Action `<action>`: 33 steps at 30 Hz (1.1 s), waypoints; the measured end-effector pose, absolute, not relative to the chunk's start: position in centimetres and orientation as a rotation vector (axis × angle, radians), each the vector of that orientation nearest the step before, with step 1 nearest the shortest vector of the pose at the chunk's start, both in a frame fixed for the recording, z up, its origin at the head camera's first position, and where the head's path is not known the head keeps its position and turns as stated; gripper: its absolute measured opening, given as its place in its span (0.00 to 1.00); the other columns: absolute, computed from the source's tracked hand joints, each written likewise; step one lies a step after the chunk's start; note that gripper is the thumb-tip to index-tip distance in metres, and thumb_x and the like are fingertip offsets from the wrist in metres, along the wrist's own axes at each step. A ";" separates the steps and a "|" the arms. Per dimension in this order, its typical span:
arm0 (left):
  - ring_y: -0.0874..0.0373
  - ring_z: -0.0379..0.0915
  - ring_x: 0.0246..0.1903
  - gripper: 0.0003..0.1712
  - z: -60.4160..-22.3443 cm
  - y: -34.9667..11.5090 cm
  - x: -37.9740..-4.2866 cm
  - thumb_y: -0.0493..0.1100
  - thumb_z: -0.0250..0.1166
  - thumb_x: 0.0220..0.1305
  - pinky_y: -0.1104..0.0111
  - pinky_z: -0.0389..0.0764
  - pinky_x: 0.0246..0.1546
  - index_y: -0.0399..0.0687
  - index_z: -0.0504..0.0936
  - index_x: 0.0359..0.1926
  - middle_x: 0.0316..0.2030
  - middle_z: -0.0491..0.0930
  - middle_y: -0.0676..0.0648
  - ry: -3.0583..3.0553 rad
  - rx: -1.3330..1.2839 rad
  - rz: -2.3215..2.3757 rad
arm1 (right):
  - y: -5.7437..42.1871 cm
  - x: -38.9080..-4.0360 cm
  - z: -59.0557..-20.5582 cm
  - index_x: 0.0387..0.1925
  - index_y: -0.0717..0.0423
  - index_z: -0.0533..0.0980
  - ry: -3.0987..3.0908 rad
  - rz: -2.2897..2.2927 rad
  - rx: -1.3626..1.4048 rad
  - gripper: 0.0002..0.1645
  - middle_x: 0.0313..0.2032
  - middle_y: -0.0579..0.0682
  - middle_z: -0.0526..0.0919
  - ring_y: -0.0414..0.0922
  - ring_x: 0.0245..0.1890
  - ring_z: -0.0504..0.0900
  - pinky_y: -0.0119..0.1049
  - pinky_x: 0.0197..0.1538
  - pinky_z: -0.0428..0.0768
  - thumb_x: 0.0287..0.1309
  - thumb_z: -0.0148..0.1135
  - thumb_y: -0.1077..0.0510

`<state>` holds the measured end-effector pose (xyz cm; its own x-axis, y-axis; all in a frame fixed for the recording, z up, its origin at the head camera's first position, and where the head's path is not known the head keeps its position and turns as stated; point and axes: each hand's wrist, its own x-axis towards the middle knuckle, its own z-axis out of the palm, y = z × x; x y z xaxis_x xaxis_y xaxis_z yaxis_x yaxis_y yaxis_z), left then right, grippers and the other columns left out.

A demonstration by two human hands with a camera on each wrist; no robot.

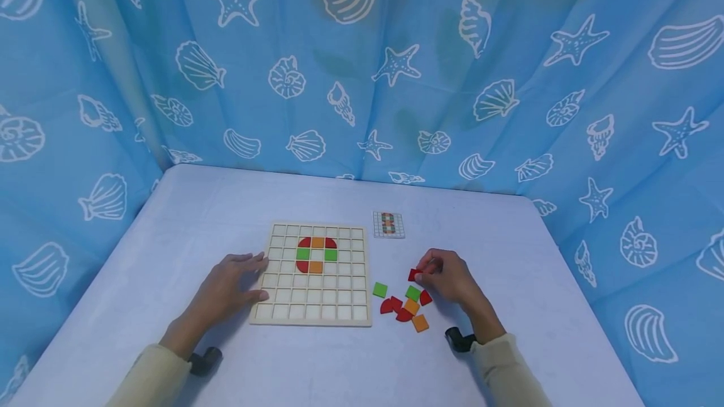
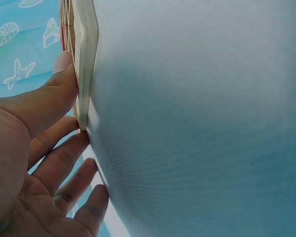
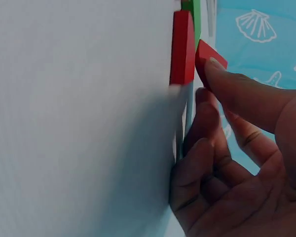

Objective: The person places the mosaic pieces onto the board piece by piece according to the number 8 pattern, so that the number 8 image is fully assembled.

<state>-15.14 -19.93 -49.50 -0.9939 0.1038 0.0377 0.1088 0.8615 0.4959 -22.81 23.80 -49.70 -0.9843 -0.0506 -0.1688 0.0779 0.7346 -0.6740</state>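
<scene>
My right hand [image 1: 449,275] pinches a red quarter-round tile [image 3: 206,61] between thumb and fingers, over the loose tiles beside the board. My left hand [image 1: 223,291] rests at the left edge of a wooden grid board [image 1: 317,323]. In the left wrist view, its thumb lies against the board's rim [image 2: 87,54] with the other fingers loosely extended by the tabletop. On the grid, the top row reads red, orange [image 1: 318,242], red; green tiles [image 1: 303,254] sit left and right below; red and orange tiles follow at the bottom.
Several loose tiles lie right of the board, among them a green square [image 1: 380,289], an orange square [image 1: 420,323] and a red quarter-round [image 1: 426,298]. Behind them is a small pattern card [image 1: 389,225]. A blue shell-print curtain [image 1: 351,80] borders the white table [image 1: 226,200].
</scene>
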 end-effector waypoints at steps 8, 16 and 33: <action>0.33 0.69 0.73 0.43 -49.6 -20.0 -15.2 0.43 0.83 0.55 0.38 0.73 0.72 0.44 0.79 0.71 0.73 0.76 0.40 -3.013 -0.182 -0.805 | 22.8 -22.9 -49.5 0.41 0.50 0.82 2.763 -1.241 -0.019 0.09 0.39 0.50 0.85 0.47 0.39 0.78 0.32 0.38 0.82 0.63 0.76 0.60; 0.33 0.69 0.73 0.43 -49.7 -20.1 -15.2 0.43 0.83 0.55 0.37 0.73 0.72 0.44 0.79 0.71 0.73 0.77 0.40 -2.998 -0.191 -0.802 | 20.4 -22.8 -48.6 0.40 0.48 0.85 2.742 -1.350 -0.051 0.08 0.39 0.49 0.88 0.48 0.37 0.82 0.31 0.41 0.85 0.61 0.78 0.60; 0.33 0.68 0.74 0.43 -49.7 -19.9 -15.2 0.43 0.84 0.54 0.38 0.72 0.72 0.44 0.78 0.72 0.73 0.76 0.40 -3.019 -0.166 -0.812 | 14.7 -22.6 -47.7 0.37 0.43 0.87 2.703 -1.399 -0.195 0.07 0.34 0.43 0.88 0.46 0.34 0.83 0.33 0.39 0.84 0.60 0.79 0.58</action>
<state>-15.20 -19.94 -49.72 -0.9943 0.0991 0.0381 0.1049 0.8597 0.4999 -22.60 14.66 -47.72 -0.9876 -0.1552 -0.0223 -0.0715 0.5720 -0.8172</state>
